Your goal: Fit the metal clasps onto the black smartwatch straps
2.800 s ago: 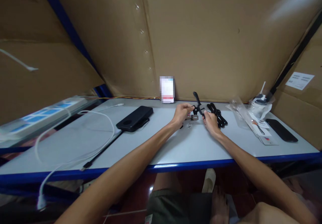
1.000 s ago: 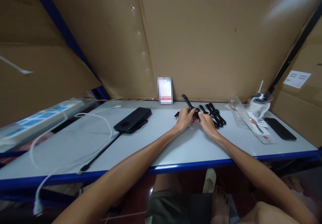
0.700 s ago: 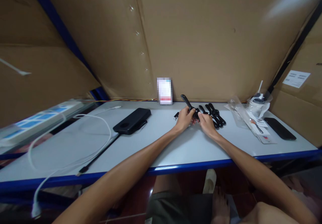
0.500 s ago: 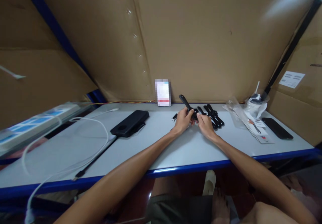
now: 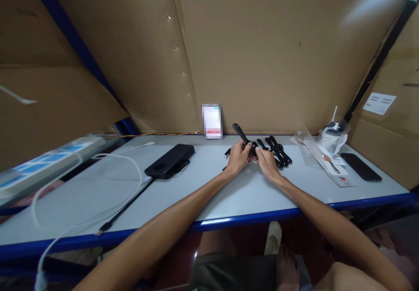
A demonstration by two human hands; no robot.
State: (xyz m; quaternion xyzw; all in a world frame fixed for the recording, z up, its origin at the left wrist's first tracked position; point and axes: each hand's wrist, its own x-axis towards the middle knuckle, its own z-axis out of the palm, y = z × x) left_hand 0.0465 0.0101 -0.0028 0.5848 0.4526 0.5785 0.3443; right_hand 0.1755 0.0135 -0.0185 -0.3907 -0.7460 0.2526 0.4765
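My left hand (image 5: 238, 157) and my right hand (image 5: 266, 162) meet over the middle of the grey table (image 5: 209, 195), both with fingers closed on a small black watch with a strap (image 5: 244, 136) that sticks up and back to the left. The watch body is hidden between my fingertips. Just right of my hands, several more black watch straps (image 5: 279, 151) lie side by side on the table. A small dark part (image 5: 227, 152) lies just left of my left hand.
A black power bank (image 5: 170, 160) with a black cable lies at centre left; a white cable (image 5: 98, 195) loops at the left edge. A blurred card (image 5: 212, 121) leans on the cardboard wall. Plastic bags and leaflets (image 5: 327, 151) and a black phone (image 5: 360, 166) lie right.
Since 2.8 s ago my hands have come together on the black watch and shifted slightly toward the wall. Over the last second they have held almost still; the view tilted a little.
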